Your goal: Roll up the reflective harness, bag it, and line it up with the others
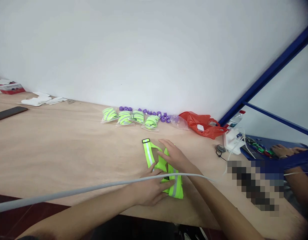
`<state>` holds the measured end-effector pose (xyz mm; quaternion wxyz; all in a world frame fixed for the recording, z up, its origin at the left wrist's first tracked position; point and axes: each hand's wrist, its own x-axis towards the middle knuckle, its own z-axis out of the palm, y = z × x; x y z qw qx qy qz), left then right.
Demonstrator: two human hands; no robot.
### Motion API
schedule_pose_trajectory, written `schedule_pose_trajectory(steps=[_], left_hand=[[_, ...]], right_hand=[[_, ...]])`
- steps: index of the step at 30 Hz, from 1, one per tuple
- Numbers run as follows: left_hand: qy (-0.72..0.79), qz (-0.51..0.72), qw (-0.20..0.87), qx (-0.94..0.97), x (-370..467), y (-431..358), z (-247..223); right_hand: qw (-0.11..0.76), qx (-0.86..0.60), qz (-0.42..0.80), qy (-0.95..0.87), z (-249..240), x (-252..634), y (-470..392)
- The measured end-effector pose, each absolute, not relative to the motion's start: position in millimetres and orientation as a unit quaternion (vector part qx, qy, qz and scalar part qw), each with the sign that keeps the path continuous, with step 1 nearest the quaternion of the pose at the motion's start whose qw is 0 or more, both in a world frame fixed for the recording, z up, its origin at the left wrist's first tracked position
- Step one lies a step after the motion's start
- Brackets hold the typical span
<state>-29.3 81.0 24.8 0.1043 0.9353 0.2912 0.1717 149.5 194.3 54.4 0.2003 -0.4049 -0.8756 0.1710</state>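
A neon-yellow reflective strap (175, 188) with silver stripes lies loosely folded on the table before me. At its upper left end is a black buckle (146, 140). Resting on the strap's lower left part is my left hand (152, 189), its fingers spread over the fabric. My right hand (175, 156) is at the upper right of the strap, thumb and fingers stretched out and apart, the palm side hidden. Behind the strap lie several clear bags with similar yellow straps inside, among them a bagged strap (152, 122).
Several purple caps (154, 113) lie along the wall, beside a red plastic bag (201, 125). A white cable (94, 187) crosses in front of my arms. A dark flat object (9, 114) is at left. At right, another person's hands (283, 150) work beyond a blue frame (268, 70).
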Motion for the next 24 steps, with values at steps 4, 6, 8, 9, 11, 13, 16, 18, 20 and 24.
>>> schedule_pose_trajectory(steps=[4,6,8,9,11,13,16,18,20,24], left_hand=[[0.321,0.164,0.131,0.923,-28,77,28],[0.344,0.164,0.144,0.913,-27,75,26],[0.355,0.167,0.151,0.907,-26,74,24],[0.355,0.171,0.153,0.906,-26,74,23],[0.344,0.178,0.157,0.909,-27,76,22],[0.325,0.185,0.164,0.913,-29,78,21],[0.307,0.193,0.18,0.914,-33,82,22],[0.306,0.189,0.187,0.914,-36,84,24],[0.296,0.185,0.184,0.919,-39,84,27],[0.272,0.182,0.166,0.93,-41,78,33]], right_hand=[[0.199,-0.471,0.213,-0.832,37,204,129],[0.193,-0.48,0.22,-0.827,27,219,98],[0.182,-0.465,0.22,-0.838,20,224,74],[0.176,-0.459,0.219,-0.843,18,222,66],[0.166,-0.449,0.224,-0.849,17,217,59],[0.165,-0.444,0.234,-0.849,18,212,59],[0.172,-0.433,0.244,-0.851,19,210,65],[0.173,-0.432,0.239,-0.852,17,211,68],[0.17,-0.437,0.228,-0.853,14,214,70],[0.161,-0.44,0.221,-0.856,14,216,71]])
